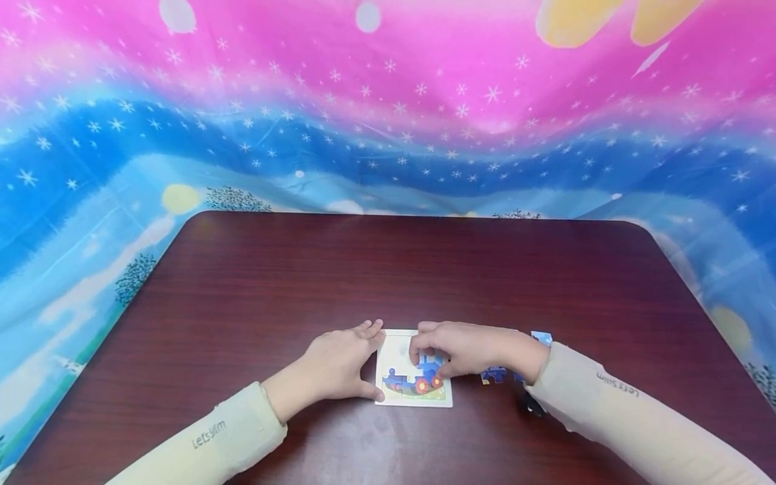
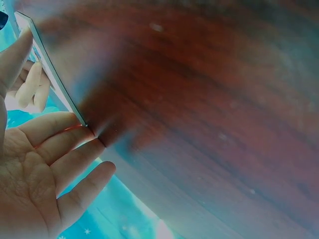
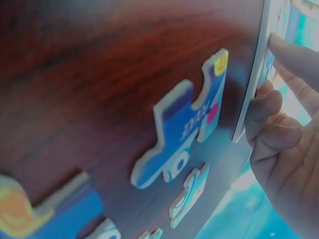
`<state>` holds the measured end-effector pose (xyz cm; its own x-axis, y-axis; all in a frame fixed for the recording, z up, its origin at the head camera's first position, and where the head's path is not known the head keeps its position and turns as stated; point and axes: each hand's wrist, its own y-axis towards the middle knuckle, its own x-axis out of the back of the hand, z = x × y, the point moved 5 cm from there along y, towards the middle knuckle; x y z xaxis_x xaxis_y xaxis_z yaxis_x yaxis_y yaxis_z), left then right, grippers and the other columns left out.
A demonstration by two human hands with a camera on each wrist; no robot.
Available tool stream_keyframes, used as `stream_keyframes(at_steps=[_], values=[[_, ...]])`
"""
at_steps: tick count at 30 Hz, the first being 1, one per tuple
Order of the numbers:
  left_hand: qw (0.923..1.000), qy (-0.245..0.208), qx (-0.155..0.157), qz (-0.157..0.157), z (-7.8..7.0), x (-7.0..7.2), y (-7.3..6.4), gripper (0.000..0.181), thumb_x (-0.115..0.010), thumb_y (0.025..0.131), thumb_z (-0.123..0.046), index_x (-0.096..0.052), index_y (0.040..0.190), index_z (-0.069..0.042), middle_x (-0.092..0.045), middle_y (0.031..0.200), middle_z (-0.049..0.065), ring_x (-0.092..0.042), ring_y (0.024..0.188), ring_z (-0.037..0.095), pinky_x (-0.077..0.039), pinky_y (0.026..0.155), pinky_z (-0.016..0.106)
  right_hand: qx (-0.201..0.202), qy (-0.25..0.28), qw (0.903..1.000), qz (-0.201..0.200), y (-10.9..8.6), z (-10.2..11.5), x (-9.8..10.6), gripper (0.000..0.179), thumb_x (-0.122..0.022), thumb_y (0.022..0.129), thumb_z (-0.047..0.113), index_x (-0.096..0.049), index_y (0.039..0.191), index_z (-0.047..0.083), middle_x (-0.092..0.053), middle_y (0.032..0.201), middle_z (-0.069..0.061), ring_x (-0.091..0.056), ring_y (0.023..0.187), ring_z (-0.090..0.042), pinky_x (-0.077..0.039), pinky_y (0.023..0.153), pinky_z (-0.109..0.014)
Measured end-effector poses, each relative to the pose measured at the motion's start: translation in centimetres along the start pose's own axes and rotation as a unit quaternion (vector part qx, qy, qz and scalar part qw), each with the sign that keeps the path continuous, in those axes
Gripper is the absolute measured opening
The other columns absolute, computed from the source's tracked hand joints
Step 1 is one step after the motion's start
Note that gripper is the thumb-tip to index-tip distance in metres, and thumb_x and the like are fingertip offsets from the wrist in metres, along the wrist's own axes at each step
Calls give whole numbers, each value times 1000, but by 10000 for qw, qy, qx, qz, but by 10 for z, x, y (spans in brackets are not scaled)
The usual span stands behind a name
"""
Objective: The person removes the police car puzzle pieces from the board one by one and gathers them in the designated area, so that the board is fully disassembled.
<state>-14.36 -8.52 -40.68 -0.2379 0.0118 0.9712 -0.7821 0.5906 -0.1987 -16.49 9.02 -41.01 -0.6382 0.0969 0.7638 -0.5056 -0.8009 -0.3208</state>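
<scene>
A small jigsaw tray (image 1: 418,403) with a pale frame lies flat on the table, showing a blue train with red and yellow wheels. My left hand (image 1: 342,360) spans its left side, thumb at the near corner and fingertips at the far one. Its fingers (image 2: 75,159) look straight and spread in the left wrist view. Over the tray's right part, my right hand (image 1: 463,345) pinches a blue puzzle piece (image 1: 429,362) between thumb and index finger. The other right fingers (image 3: 271,134) are curled beside the tray's edge, and the hand partly hides the piece.
Loose puzzle pieces lie right of the tray, among them a blue piece (image 3: 182,129) and a blue-orange piece (image 3: 65,214). Another piece (image 1: 541,338) shows behind the right wrist. The brown table (image 1: 364,269) meets a colourful cloth (image 1: 388,135).
</scene>
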Motion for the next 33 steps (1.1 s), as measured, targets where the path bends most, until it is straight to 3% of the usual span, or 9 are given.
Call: stream_keyframes(at_steps=[11,18,26,33], values=[[10000,11,24,47,0,1,0,95,-80,69,-64,-54,142,-8,-47,153,7,-48,141,20,-55,97,43,19,150,9999,-71,-1,0,-3,34,-77,84,5,-58,103,26,-51,102,10,-53,86,-7,-50,76,-19],[10000,23,15,33,-2,2,-1,95,-80,69,-63,-54,142,-8,-48,153,8,-48,140,20,-54,98,42,213,436,9986,-204,-5,-4,-4,32,-77,85,9,-59,104,26,-53,99,9,-48,70,-4,-48,66,-18],[10000,94,11,25,0,-1,0,96,-79,69,-65,-54,143,-9,-48,153,6,-48,140,19,-55,97,42,29,745,9966,-350,-8,-10,-2,38,-73,88,6,-60,120,21,-56,89,8,-46,67,-3,-46,63,-19],[10000,90,3,12,0,-2,0,96,-79,69,-65,-54,143,-9,-48,153,5,-48,141,18,-54,98,42,82,958,9940,-514,-9,-9,2,27,-69,89,1,-66,107,21,-60,86,7,-47,66,-3,-47,61,-19]])
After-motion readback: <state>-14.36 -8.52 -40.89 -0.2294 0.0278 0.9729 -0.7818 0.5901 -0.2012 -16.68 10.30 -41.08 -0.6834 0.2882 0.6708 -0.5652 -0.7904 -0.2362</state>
